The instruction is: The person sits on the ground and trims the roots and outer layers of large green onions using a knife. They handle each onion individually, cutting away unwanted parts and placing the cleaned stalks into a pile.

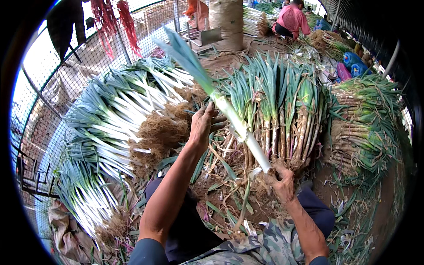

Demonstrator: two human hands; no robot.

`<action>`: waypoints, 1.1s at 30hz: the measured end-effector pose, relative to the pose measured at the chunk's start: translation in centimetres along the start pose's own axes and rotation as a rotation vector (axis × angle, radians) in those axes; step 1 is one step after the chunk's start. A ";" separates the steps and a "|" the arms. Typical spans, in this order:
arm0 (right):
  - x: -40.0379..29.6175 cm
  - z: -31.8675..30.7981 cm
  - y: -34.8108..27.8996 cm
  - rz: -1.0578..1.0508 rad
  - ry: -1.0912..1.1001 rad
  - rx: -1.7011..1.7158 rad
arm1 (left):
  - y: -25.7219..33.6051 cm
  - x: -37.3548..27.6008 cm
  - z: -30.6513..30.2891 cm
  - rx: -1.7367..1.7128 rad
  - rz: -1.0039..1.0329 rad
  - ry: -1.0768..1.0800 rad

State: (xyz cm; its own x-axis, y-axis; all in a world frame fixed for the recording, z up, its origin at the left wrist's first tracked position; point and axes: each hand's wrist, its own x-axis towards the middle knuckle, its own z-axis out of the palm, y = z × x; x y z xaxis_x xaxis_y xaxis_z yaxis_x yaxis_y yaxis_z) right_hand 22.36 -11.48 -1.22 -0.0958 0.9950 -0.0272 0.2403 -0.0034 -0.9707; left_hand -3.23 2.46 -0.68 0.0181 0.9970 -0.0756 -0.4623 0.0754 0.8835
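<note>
A long green onion (pixel 237 117) slants across the middle, its blurred green leaves pointing up and left. At its root end, my right hand (pixel 281 185) grips it among brown rootlets and loose peel. My left hand (pixel 202 124) is beside the upper stalk with fingers spread; its thumb is near the stalk, and contact cannot be made out. Ahead stand unpeeled green onions (pixel 288 119) with brown, dirty sheaths. To the left lie rows of green onions with clean white stalks (pixel 122 116) and bushy roots (pixel 162 135).
Peelings (pixel 228 198) litter the soil between my knees. More bundled onions (pixel 361 132) lie at right. A mesh fence (pixel 139 33) runs along the left. Behind are a metal stand (pixel 207 38), a large sack-like roll (pixel 227 23) and a crouching person in pink (pixel 291 20).
</note>
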 end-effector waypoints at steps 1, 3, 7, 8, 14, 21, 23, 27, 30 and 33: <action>-0.2 0.1 0.4 -0.048 -0.009 -0.001 | 0.3 0.1 0.0 -0.067 -0.001 -0.021; -0.2 0.4 1.2 -0.046 -0.035 0.052 | 0.4 0.1 -0.3 0.011 0.040 0.049; -0.3 0.4 0.8 -0.045 -0.074 0.008 | 0.3 -1.0 -0.6 -0.060 0.176 0.041; -0.4 0.4 1.3 -0.040 -0.087 -0.005 | 0.3 -1.1 -0.6 -0.067 0.214 0.020; -0.5 0.4 1.5 0.011 -0.092 0.079 | 1.2 -1.5 -0.3 -0.156 0.188 0.029; -0.9 0.3 1.0 0.001 -0.071 -0.008 | 1.5 -1.2 -1.0 -0.019 0.255 0.113; -0.9 0.2 1.4 0.014 -0.074 0.015 | 1.3 -1.4 -1.0 0.070 0.312 0.126; -1.1 -0.1 1.5 0.033 -0.143 0.137 | 1.5 -1.7 -0.4 0.008 0.267 0.157; -1.2 -0.1 0.6 0.101 -0.218 0.404 | 1.8 -2.1 -0.1 -0.222 0.128 0.178; -1.2 -0.4 0.3 0.124 -0.255 0.474 | 0.8 -1.5 -0.2 -0.335 -0.119 0.248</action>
State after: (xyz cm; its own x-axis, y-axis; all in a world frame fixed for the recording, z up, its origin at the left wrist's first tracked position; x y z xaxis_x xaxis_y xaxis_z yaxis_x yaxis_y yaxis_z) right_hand 22.97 -12.61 -1.37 -0.3399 0.9287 -0.1481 -0.1913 -0.2224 -0.9560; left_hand -3.82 1.06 0.07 -0.1064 0.9438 -0.3129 -0.7326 0.1384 0.6664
